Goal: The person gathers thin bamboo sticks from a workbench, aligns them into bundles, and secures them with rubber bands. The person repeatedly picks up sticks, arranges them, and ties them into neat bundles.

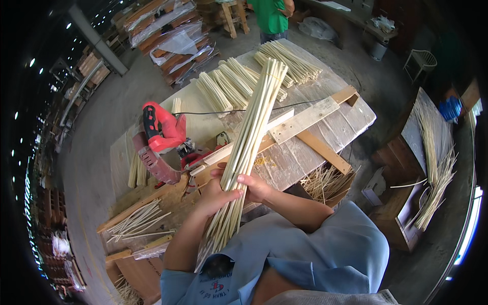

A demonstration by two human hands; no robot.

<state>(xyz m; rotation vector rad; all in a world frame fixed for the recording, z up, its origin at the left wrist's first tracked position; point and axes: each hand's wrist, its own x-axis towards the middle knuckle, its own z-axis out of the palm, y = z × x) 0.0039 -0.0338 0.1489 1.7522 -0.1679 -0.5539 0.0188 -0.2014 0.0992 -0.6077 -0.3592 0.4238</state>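
Note:
A long bundle of pale rattan-like sticks (250, 129) stands tilted in front of me, its top end leaning away over the table. My left hand (217, 193) wraps round the lower part of it from the left. From the right, my right hand (255, 187) grips the same bundle at about the same height, thumb across the front. The lower ends spread a little against my blue shirt. Left of the bundle, on the wooden worktable (351, 119), stands a red power saw (165, 129) that looks like a mitre saw.
Several stick bundles (223, 89) lie along the table's far side. Loose sticks (137, 221) lie at its near left, and a box of offcuts (328, 185) stands at the near right. Wooden fence boards (305, 119) and a black cable cross the table. Beyond it stands a person in green (269, 18).

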